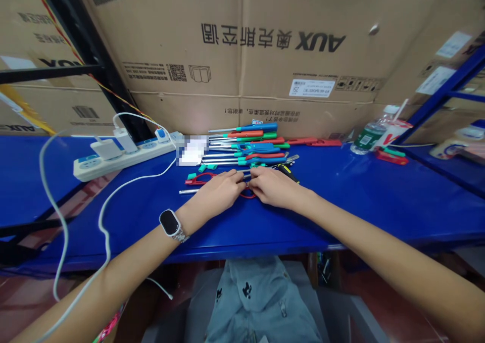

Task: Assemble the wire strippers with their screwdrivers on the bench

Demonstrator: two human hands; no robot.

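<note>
Both my hands meet at the middle of the blue tabletop, fingers bent inward and thumbs close together. My left hand point(224, 190), below a wrist with a watch, pinches a thin metal tube point(244, 172). My right hand point(273, 186) is closed at the tube's other end. A red loop point(248, 196) shows under the fingers; whether it joins the tube is hidden. Beside my left hand lie a red lighter handle point(195, 181) and a loose metal tube point(186, 192). Just behind, several long-necked lighters point(265, 148) with blue, red and green handles lie side by side.
A white power strip point(131, 153) with plugged chargers and a trailing white cable point(108, 211) lies left. A yellow-black handle point(288, 173) is beside my right hand. A bottle point(367, 137) and a cup point(396, 130) stand right. Large cardboard point(265, 9) walls the back.
</note>
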